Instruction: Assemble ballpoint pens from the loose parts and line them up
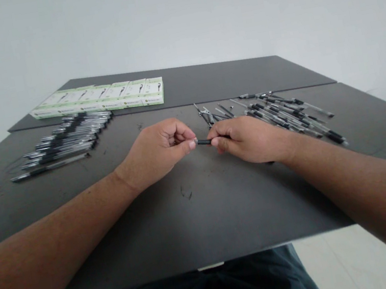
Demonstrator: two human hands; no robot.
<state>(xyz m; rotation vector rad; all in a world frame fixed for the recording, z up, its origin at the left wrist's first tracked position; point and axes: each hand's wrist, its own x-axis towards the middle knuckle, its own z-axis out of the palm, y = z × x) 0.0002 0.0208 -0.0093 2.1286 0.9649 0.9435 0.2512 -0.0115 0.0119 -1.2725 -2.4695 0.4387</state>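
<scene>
Between my two hands, just above the middle of the table, is a pen with a black grip section. My left hand pinches its clear or metallic tip end between thumb and forefinger. My right hand is closed around the black part from the other side, and the rest of the pen is hidden in that palm. Behind my right hand lies a loose heap of pens and pen parts, with thin refills at its left side.
On the left, a row of pens lies side by side. Several white and green boxes stand in a line behind it, on the rear part of the dark grey table. A pale wall rises behind.
</scene>
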